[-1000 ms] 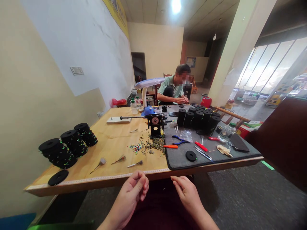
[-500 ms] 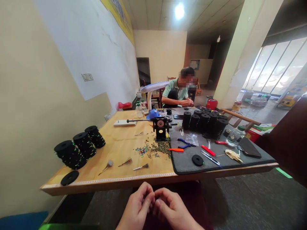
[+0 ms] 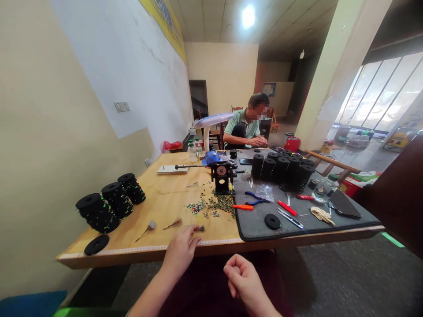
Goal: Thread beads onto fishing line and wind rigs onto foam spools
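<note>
My left hand (image 3: 181, 247) is at the front edge of the wooden table, thumb and fingers apart. It covers most of a small thin-handled piece with a dark flared tuft (image 3: 201, 228); whether the fingertips touch it I cannot tell. Left of it lie two similar pieces, one with a brownish tuft (image 3: 177, 223) and one with a pale, rounder tuft (image 3: 151, 225). My right hand (image 3: 243, 276) is closed in front of the table, below its edge, thumb pressed on curled fingers. Anything in it is hidden.
A black hand-cranked winder (image 3: 221, 178) stands mid-table behind small coloured beads (image 3: 196, 207) and brass-coloured bits (image 3: 224, 202). Black foam spools stand left (image 3: 112, 200) and right (image 3: 282, 167). Blue pliers (image 3: 254, 198) lie on the grey mat (image 3: 257, 226). A person (image 3: 246, 127) sits opposite.
My hands were together in front of the table. The left has moved away, forward to the tufted piece at the edge; the right stays low, its fingers curled more tightly.
</note>
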The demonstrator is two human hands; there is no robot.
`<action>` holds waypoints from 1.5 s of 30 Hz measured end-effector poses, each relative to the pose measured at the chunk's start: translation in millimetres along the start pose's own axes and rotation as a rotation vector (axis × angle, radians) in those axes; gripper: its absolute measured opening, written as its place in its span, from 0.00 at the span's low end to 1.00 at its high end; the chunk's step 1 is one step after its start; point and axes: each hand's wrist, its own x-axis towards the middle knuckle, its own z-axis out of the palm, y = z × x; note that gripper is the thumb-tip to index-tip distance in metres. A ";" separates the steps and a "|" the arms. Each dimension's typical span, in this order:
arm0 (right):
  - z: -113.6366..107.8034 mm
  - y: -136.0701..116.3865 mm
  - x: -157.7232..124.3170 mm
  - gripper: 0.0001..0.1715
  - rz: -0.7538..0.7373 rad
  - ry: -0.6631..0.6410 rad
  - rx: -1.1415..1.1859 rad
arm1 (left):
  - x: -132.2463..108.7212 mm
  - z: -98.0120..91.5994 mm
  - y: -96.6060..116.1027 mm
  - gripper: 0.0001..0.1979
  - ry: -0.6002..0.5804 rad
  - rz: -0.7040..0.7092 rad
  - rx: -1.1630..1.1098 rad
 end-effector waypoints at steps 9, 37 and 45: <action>-5.1 -0.1 -4.0 0.25 -0.008 0.103 0.147 | 8.0 20.2 -11.9 0.06 -0.168 -0.044 -0.042; 0.7 13.0 1.0 0.21 -0.049 0.077 -0.121 | -77.3 55.2 8.5 0.13 -0.328 -0.331 -0.585; 2.8 12.5 2.5 0.22 -0.047 0.062 -0.032 | -76.8 58.6 10.2 0.13 -0.282 -0.501 -0.855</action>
